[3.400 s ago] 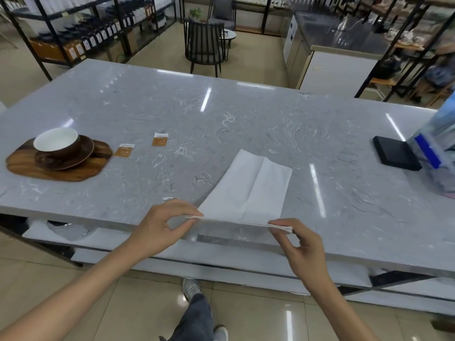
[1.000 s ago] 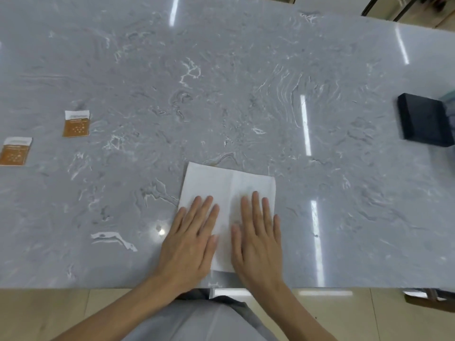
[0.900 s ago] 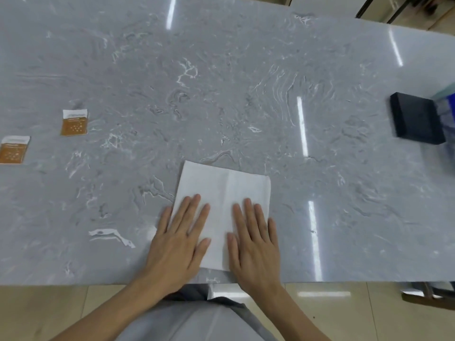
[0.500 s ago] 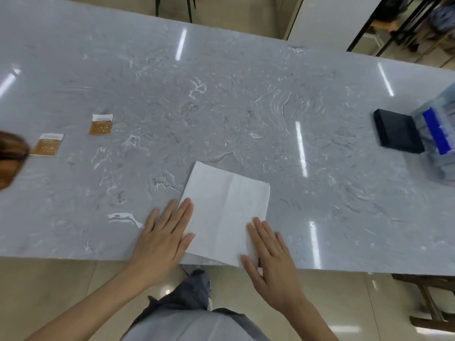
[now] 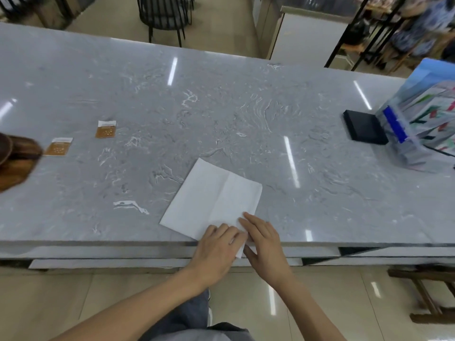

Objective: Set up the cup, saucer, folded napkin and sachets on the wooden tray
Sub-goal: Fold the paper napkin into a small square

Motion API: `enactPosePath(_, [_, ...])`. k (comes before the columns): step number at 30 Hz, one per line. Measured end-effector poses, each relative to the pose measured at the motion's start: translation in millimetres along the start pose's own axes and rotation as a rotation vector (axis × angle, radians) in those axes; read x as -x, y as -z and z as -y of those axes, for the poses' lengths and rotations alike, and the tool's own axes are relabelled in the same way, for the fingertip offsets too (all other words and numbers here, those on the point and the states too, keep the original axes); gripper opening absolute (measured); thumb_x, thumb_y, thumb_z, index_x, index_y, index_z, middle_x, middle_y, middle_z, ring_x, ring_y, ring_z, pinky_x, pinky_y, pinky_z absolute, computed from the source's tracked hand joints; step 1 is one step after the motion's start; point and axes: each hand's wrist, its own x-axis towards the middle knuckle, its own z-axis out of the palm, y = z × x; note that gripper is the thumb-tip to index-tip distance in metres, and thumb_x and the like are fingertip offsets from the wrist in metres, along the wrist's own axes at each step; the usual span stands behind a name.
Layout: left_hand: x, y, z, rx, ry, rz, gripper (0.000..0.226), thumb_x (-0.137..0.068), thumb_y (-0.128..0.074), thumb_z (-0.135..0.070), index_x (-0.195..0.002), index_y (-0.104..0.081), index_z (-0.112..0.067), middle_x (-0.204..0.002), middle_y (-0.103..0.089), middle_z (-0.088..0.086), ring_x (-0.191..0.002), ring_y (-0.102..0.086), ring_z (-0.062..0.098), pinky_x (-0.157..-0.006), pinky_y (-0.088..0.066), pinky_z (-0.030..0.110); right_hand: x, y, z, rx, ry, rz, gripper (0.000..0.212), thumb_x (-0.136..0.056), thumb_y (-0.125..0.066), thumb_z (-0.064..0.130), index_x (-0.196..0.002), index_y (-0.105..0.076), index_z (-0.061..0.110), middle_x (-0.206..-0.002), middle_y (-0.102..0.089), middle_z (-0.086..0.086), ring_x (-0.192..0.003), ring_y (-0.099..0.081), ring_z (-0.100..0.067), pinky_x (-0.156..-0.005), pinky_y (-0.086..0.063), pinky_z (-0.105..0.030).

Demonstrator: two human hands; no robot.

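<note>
A white napkin (image 5: 214, 200), folded once with a crease down its middle, lies at the near edge of the grey marble table (image 5: 221, 114). Its near right corner hangs over the edge. My left hand (image 5: 216, 252) and my right hand (image 5: 266, 244) meet at that corner, fingers curled on the paper. Two brown sachets lie flat to the left: one sachet (image 5: 105, 129) farther back, the other sachet (image 5: 59, 146) beside the wooden tray (image 5: 14, 168). Only the tray's right end shows at the left border, with a dark sliver of saucer (image 5: 5, 146). The cup is out of view.
A black box (image 5: 364, 130) and a clear plastic holder with blue-edged sheets (image 5: 423, 129) stand at the table's right end. A dark chair (image 5: 162, 13) and shelving sit beyond the far edge. A wooden stool (image 5: 428, 286) is on the floor at right.
My hands went from flat on the napkin to gathered at its near right corner. The napkin has slid toward the table edge and turned. The view pulled back, showing the tray's end.
</note>
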Motion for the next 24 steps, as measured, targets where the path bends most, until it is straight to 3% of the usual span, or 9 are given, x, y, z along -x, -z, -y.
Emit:
enactPosePath(3, [-1, 12, 2, 0.075, -0.049, -0.098, 0.03, -0.062, -0.088, -0.009, -0.087, -0.077, -0.021, -0.08, -0.069, -0.003, -0.071, -0.066, 0.019, -0.056, -0.052, 0.027, 1, 5, -2, -0.033, 0.019, -0.02, 0.055, -0.088, -0.077, 0.023, -0.14, -0.06, 0.022, -0.149, -0.053, 0.002, -0.134, -0.051, -0.022, -0.11, -0.044, -0.045])
enactPosePath(5, [3, 29, 6, 0.184, -0.042, -0.151, 0.026, -0.071, -0.086, -0.006, -0.092, -0.079, -0.018, -0.081, -0.07, 0.0, -0.071, -0.067, 0.022, -0.055, -0.052, 0.028, -2, 13, -2, -0.057, 0.028, -0.037, 0.045, -0.091, -0.074, 0.029, -0.135, -0.065, 0.024, -0.139, -0.059, 0.0, -0.125, -0.054, -0.024, -0.102, -0.048, -0.046])
enactPosePath(8, [12, 66, 14, 0.307, 0.061, -0.212, 0.02, -0.081, -0.079, -0.006, -0.099, -0.08, -0.016, -0.087, -0.071, 0.0, -0.08, -0.069, 0.025, -0.062, -0.056, 0.036, -15, 34, -9, -0.05, -0.016, -0.094, 0.028, -0.092, -0.075, 0.021, -0.12, -0.075, 0.022, -0.125, -0.065, -0.005, -0.113, -0.057, -0.032, -0.095, -0.049, -0.045])
enactPosePath(11, [20, 104, 28, 0.466, 0.166, -0.263, 0.013, -0.091, -0.073, -0.013, -0.102, -0.08, -0.018, -0.093, -0.072, -0.005, -0.089, -0.068, 0.015, -0.075, -0.054, 0.034, -28, 65, -17, -0.043, 0.006, -0.117, 0.013, -0.092, -0.076, 0.02, -0.104, -0.079, 0.024, -0.122, -0.07, -0.001, -0.118, -0.057, -0.031, -0.101, -0.045, -0.047])
enactPosePath(14, [26, 139, 44, 0.576, 0.256, -0.323, 0.011, -0.091, -0.074, -0.017, -0.099, -0.081, -0.021, -0.094, -0.073, -0.009, -0.088, -0.067, 0.005, -0.076, -0.052, 0.029, -39, 99, -16, -0.151, 0.058, -0.042, 0.006, -0.097, -0.068, 0.031, -0.102, -0.071, 0.033, -0.123, -0.069, 0.013, -0.123, -0.055, -0.014, -0.107, -0.046, -0.042])
enactPosePath(16, [27, 156, 51, 0.617, 0.289, -0.36, 0.01, -0.09, -0.075, -0.019, -0.097, -0.081, -0.024, -0.096, -0.075, -0.011, -0.092, -0.069, 0.01, -0.076, -0.054, 0.03, -44, 113, -6, -0.202, 0.072, 0.026, 0.02, -0.096, -0.062, 0.052, -0.113, -0.063, 0.042, -0.129, -0.064, 0.022, -0.126, -0.054, -0.002, -0.107, -0.046, -0.033])
enactPosePath(19, [28, 171, 55, 0.634, 0.302, -0.371, 0.01, -0.09, -0.075, -0.021, -0.096, -0.08, -0.028, -0.095, -0.076, -0.013, -0.094, -0.07, 0.011, -0.075, -0.055, 0.031, -46, 103, 22, -0.24, 0.119, 0.121, 0.056, -0.084, -0.064, 0.073, -0.134, -0.051, 0.05, -0.135, -0.056, 0.031, -0.127, -0.051, 0.003, -0.102, -0.042, -0.016])
enactPosePath(21, [30, 177, 55, 0.641, 0.314, -0.369, 0.01, -0.09, -0.075, -0.022, -0.095, -0.081, -0.029, -0.095, -0.075, -0.012, -0.094, -0.07, 0.012, -0.074, -0.055, 0.032, -47, 84, 40, -0.229, 0.208, 0.104, 0.055, -0.085, -0.068, 0.068, -0.134, -0.054, 0.048, -0.126, -0.059, 0.033, -0.121, -0.055, 0.003, -0.099, -0.044, -0.015])
enactPosePath(24, [34, 188, 56, 0.666, 0.321, -0.378, 0.01, -0.088, -0.076, -0.024, -0.095, -0.081, -0.029, -0.093, -0.075, -0.011, -0.091, -0.069, 0.014, -0.074, -0.056, 0.031, -53, 69, 52, -0.25, 0.236, 0.019, 0.021, -0.094, -0.067, 0.047, -0.114, -0.069, 0.039, -0.1, -0.065, 0.033, -0.102, -0.061, 0.001, -0.087, -0.046, -0.017])
